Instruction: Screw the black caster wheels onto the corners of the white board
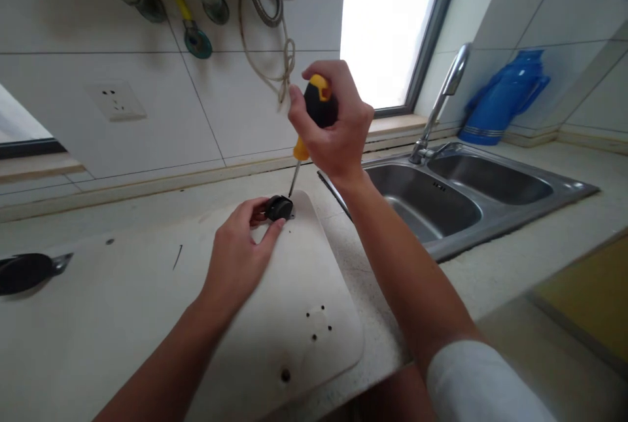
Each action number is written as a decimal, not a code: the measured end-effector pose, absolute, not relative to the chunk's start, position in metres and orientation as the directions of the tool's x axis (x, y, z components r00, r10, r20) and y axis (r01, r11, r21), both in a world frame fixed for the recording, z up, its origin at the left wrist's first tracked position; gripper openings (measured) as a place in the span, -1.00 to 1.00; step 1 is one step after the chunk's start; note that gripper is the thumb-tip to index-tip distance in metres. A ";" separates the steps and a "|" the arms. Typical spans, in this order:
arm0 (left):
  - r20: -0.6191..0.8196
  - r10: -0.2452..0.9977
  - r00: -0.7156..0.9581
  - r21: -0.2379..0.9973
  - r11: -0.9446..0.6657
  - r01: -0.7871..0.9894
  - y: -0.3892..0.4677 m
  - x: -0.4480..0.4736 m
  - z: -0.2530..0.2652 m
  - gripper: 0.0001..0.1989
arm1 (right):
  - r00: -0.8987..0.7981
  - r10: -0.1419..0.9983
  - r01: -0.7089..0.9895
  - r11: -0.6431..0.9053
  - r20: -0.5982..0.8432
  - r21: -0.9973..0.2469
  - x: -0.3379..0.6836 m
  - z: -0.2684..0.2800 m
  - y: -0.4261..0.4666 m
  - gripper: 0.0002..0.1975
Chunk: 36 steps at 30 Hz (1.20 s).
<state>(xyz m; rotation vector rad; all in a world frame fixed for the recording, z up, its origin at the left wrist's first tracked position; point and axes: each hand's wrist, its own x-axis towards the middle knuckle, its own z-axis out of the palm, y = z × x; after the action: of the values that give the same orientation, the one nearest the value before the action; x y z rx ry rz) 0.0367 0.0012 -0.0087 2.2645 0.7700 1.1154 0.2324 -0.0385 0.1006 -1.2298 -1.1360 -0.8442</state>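
Note:
My right hand (343,124) is wrapped round the handle of a yellow and black screwdriver (301,149). The shaft slants down, with its tip at the edge of a small black caster wheel (279,208). My left hand (244,229) pinches that caster between thumb and fingers and steadies it on a white board (235,343), near the board's far right corner. Part of a metal mounting plate shows beside the caster; whether a screw is under the tip is too small to tell. A group of small screw holes (318,322) lies in the board's near right corner.
Another black caster (29,271) lies on the board at far left. To the right, a steel double sink (441,239) with a tall faucet (446,95) is set into the counter (520,239). A blue thermos jug (507,98) stands behind it. Hoses and a cord (287,62) hang along the tiled wall.

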 end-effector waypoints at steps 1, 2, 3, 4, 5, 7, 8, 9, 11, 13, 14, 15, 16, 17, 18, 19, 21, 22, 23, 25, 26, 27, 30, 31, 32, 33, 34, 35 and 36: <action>0.540 0.681 0.494 0.646 -0.712 0.275 0.000 0.037 -0.008 -0.65 | 0.259 0.107 0.948 0.161 0.960 -0.273 0.232 0.101 -0.038 -0.79; 0.542 0.687 0.484 0.646 -0.709 0.282 -0.001 0.037 -0.008 -0.65 | 0.249 0.126 0.952 0.149 0.960 -0.267 0.233 0.101 -0.038 -0.79; 0.546 0.689 0.476 0.643 -0.709 0.289 -0.002 0.037 -0.007 -0.64 | 0.232 0.143 0.958 0.141 0.962 -0.252 0.234 0.102 -0.038 -0.78; 0.550 0.690 0.471 0.639 -0.711 0.295 -0.003 0.038 -0.007 -0.64 | 0.209 0.164 0.963 0.134 0.964 -0.232 0.236 0.102 -0.038 -0.77; 0.554 0.689 0.468 0.633 -0.713 0.302 -0.004 0.038 -0.006 -0.64 | 0.184 0.189 0.969 0.127 0.965 -0.210 0.238 0.103 -0.037 -0.75; 0.557 0.686 0.468 0.620 -0.718 0.316 -0.006 0.037 -0.005 -0.64 | 0.140 0.240 0.979 0.114 0.961 -0.171 0.243 0.105 -0.036 -0.73; 0.555 0.686 0.470 0.617 -0.718 0.321 -0.007 0.037 -0.005 -0.64 | 0.127 0.261 0.981 0.108 0.957 -0.159 0.245 0.107 -0.036 -0.72; 0.551 0.689 0.471 0.617 -0.717 0.326 -0.008 0.037 -0.004 -0.64 | 0.121 0.278 0.983 0.100 0.953 -0.154 0.246 0.108 -0.036 -0.71; 0.541 0.697 0.471 0.624 -0.708 0.331 -0.009 0.036 -0.003 -0.63 | 0.125 0.312 0.985 0.077 0.942 -0.156 0.246 0.111 -0.037 -0.70; 0.536 0.702 0.468 0.631 -0.702 0.331 -0.009 0.035 -0.003 -0.63 | 0.135 0.347 0.986 0.047 0.928 -0.161 0.244 0.113 -0.039 -0.70; 0.536 0.704 0.467 0.633 -0.701 0.330 -0.010 0.035 -0.003 -0.63 | 0.142 0.361 0.985 0.037 0.922 -0.166 0.243 0.115 -0.040 -0.70; 0.535 0.705 0.465 0.634 -0.699 0.331 -0.010 0.035 -0.002 -0.62 | 0.150 0.369 0.984 0.032 0.917 -0.174 0.241 0.115 -0.040 -0.71; 0.534 0.706 0.464 0.634 -0.698 0.332 -0.010 0.036 -0.002 -0.62 | 0.160 0.373 0.982 0.031 0.914 -0.185 0.239 0.116 -0.041 -0.71; 0.533 0.708 0.464 0.634 -0.697 0.335 -0.011 0.036 -0.002 -0.62 | 0.173 0.377 0.979 0.033 0.910 -0.199 0.238 0.117 -0.041 -0.72; 0.531 0.711 0.461 0.635 -0.694 0.339 -0.011 0.036 -0.002 -0.62 | 0.185 0.383 0.976 0.036 0.905 -0.215 0.237 0.117 -0.041 -0.72; 0.529 0.713 0.460 0.636 -0.692 0.342 -0.011 0.036 -0.002 -0.62 | 0.195 0.392 0.973 0.038 0.899 -0.228 0.235 0.117 -0.041 -0.73; 0.529 0.714 0.458 0.635 -0.691 0.345 -0.012 0.036 -0.002 -0.62 | 0.202 0.407 0.970 0.042 0.891 -0.239 0.233 0.116 -0.040 -0.73; 0.531 0.714 0.457 0.634 -0.692 0.345 -0.012 0.036 -0.002 -0.62 | 0.200 0.408 0.970 0.045 0.891 -0.238 0.232 0.116 -0.039 -0.73; 0.533 0.713 0.456 0.633 -0.693 0.345 -0.012 0.037 -0.002 -0.62 | 0.196 0.401 0.971 0.047 0.895 -0.234 0.231 0.115 -0.039 -0.74; 0.537 0.711 0.454 0.629 -0.696 0.347 -0.012 0.037 -0.003 -0.62 | 0.200 0.365 0.972 0.047 0.910 -0.232 0.229 0.113 -0.038 -0.75; 0.538 0.712 0.451 0.628 -0.696 0.349 -0.012 0.037 -0.003 -0.62 | 0.200 0.352 0.972 0.048 0.914 -0.231 0.229 0.112 -0.038 -0.76; 0.538 0.713 0.450 0.627 -0.695 0.352 -0.012 0.037 -0.003 -0.62 | 0.199 0.350 0.972 0.049 0.915 -0.230 0.228 0.112 -0.037 -0.76; 0.533 0.717 0.449 0.628 -0.691 0.358 -0.012 0.037 -0.002 -0.61 | 0.191 0.383 0.973 0.047 0.904 -0.225 0.229 0.113 -0.036 -0.76; 0.531 0.718 0.450 0.629 -0.690 0.358 -0.013 0.037 -0.002 -0.61 | 0.187 0.398 0.974 0.045 0.898 -0.223 0.230 0.114 -0.036 -0.76; 0.530 0.719 0.450 0.631 -0.689 0.358 -0.013 0.037 -0.002 -0.61 | 0.187 0.406 0.974 0.041 0.894 -0.223 0.231 0.115 -0.035 -0.75; 0.528 0.720 0.450 0.632 -0.687 0.358 -0.013 0.037 -0.002 -0.61 | 0.186 0.412 0.974 0.040 0.892 -0.222 0.232 0.115 -0.035 -0.75; 0.528 0.721 0.449 0.632 -0.687 0.359 -0.013 0.037 -0.002 -0.62 | 0.182 0.418 0.975 0.042 0.890 -0.219 0.233 0.116 -0.035 -0.75; 0.527 0.722 0.449 0.633 -0.686 0.360 -0.013 0.036 -0.002 -0.62 | 0.176 0.424 0.976 0.046 0.888 -0.215 0.234 0.116 -0.034 -0.75; 0.527 0.722 0.449 0.632 -0.686 0.360 -0.013 0.036 -0.002 -0.62 | 0.170 0.428 0.976 0.051 0.887 -0.212 0.234 0.116 -0.034 -0.76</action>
<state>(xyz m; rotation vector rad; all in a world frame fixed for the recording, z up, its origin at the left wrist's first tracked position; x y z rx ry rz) 0.0363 -0.0133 -0.0024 2.2721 0.9096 1.1309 0.2343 -0.0343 0.1156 -1.5284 -1.4039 -0.7517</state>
